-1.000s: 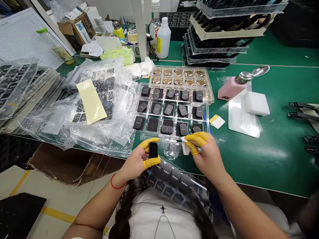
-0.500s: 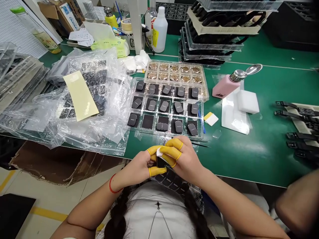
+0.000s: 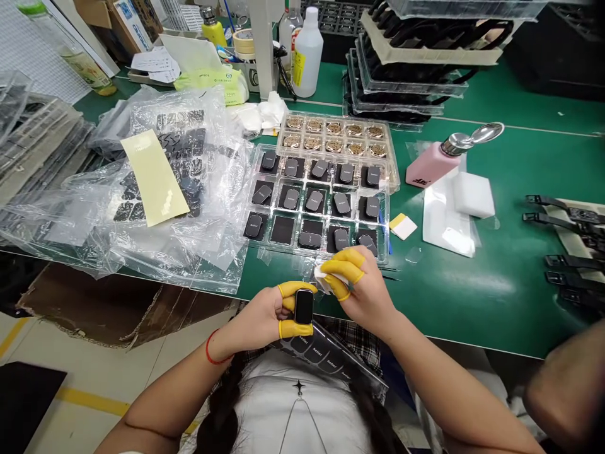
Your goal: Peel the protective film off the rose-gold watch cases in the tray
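My left hand (image 3: 278,313), in yellow finger cots, is closed around the edges of a black rectangular watch case (image 3: 304,306) with its dark face up. To its right, my right hand (image 3: 357,280), also in yellow finger cots, pinches a small white wipe (image 3: 322,275), apart from the watch case. On my lap lies a sheet of black "hello!" screen films (image 3: 326,354). Beyond my hands stands a clear compartment tray (image 3: 297,183) holding dark rounded pieces marked "hello!" on black squares; one front-row compartment shows only its black square (image 3: 282,231).
Behind that tray sits another with round gold-coloured parts (image 3: 334,129). A pink pump bottle (image 3: 431,165) and white sponge block (image 3: 474,194) stand right. Plastic bags and a yellow sheet (image 3: 155,180) lie left. Stacked trays (image 3: 425,57) rise at the back; watch straps (image 3: 562,221) are far right.
My right hand has moved right with the wipe, away from the watch case. The watch case's dark face now shows fully in my left hand. The view has shifted slightly.
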Tool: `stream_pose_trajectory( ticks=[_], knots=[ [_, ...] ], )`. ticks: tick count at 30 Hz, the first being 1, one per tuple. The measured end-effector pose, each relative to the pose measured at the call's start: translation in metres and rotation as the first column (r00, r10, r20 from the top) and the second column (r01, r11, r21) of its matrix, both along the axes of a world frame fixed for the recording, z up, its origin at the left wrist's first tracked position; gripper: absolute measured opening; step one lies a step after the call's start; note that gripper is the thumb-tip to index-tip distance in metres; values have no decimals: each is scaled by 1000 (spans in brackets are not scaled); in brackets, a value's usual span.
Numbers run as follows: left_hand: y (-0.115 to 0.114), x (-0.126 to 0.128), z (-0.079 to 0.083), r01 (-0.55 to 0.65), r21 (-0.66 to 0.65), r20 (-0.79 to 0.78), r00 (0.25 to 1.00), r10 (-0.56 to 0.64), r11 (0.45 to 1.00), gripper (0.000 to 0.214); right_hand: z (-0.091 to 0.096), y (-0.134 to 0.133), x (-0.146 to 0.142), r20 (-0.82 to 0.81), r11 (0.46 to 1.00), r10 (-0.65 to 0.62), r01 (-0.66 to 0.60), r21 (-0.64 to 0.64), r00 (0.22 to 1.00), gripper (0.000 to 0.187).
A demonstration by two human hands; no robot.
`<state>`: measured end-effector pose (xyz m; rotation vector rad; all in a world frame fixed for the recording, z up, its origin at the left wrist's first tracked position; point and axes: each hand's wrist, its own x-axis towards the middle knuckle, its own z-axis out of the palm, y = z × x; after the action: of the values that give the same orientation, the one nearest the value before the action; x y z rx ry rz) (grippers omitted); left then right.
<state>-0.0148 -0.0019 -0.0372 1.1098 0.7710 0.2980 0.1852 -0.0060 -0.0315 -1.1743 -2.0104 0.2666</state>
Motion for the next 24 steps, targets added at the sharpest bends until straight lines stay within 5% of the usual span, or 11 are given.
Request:
stream_pose_trajectory(
  ticks=[5,10,15,20,24],
  knots=[
    [3,-1,2,20,88,-22,1000,-19,996,50,7,-20,-17,85,972,228,-232,37,970,10],
    [3,1,3,40,123,-40,999,-35,992,45,0,-12,-17,105,985,156,-163,63,982,9],
    [3,-3,-1,72,76,-11,997,-71,995,47,5,-18,-17,175,946,314,-323,28,933,10],
    [0,0,-2,109,63,-16,994,-108,992,35,-5,-1,-7,204,978,190,-203,45,960,9],
    [-2,2,-1,55,23,-27,998,-54,998,47,-5,9,6,182,995,83,-91,36,980,5]
  ],
)
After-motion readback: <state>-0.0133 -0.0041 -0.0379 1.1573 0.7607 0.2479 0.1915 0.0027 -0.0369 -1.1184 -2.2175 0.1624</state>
